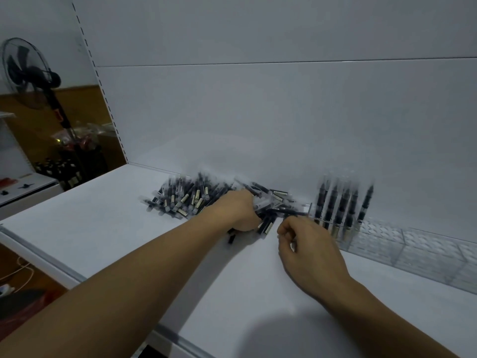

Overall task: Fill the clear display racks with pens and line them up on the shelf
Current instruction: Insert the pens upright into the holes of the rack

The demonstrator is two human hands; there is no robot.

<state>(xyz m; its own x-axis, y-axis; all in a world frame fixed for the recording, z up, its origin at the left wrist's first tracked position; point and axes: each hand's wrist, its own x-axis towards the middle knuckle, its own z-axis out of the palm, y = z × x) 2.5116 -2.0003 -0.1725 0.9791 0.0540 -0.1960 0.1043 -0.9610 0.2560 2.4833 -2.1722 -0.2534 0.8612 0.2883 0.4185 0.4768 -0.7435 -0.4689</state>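
Note:
A heap of black pens with clear caps [191, 196] lies on the white shelf [108, 228] against the back panel. My left hand [238, 211] grips a bundle of several pens [267, 224] at the heap's right end. My right hand [307, 248] hovers just right of it with its fingers curled; a small pale object shows between them, but blur hides what it is. A clear display rack [402, 248] stretches along the back to the right. Several pens [340, 208] stand upright in its left end; the other holes show nothing in them.
The shelf's grey front edge [46, 260] runs diagonally at lower left. Beyond the perforated upright [108, 104] stand a black pedestal fan [33, 76], dark bottles and a white appliance. A bare stretch of shelf lies in front of the heap.

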